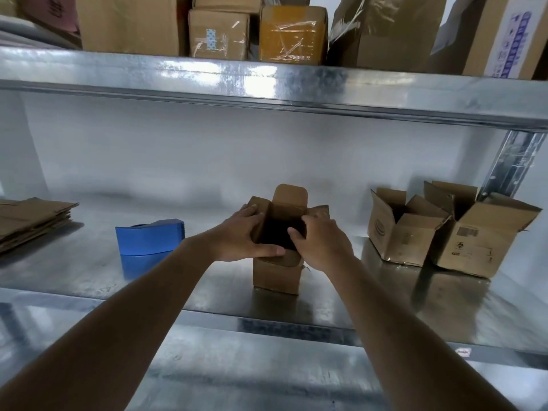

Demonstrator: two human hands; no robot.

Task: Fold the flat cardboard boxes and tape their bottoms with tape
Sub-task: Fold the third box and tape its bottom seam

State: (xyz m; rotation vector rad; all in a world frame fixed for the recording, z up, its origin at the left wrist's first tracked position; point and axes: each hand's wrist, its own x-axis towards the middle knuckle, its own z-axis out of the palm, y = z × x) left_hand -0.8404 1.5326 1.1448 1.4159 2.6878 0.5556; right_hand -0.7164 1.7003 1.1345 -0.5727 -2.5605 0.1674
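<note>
My left hand (247, 235) and right hand (318, 243) both grip the small cardboard box (277, 272) standing upright near the front middle of the galvanised metal shelf (89, 268). The left fingers curl over the box's left wall with the thumb lying along the near flap; the right fingers hook over the right wall into the dark opening. The box is plain brown corrugated board, its rounded far flap standing up and side flaps splayed.

To the left, just apart from my forearm, sits a smooth blue plastic tape dispenser (149, 243) with a toothed edge. Farther left, at the edge, lies a stack of flat cardboard boxes (32, 221). To the right, well apart, two opened cardboard boxes (450, 232) touch each other, flaps raised. Bare shiny metal lies between these and my box. Overhead, the upper shelf (267, 81) carries taped parcels (258, 32).
</note>
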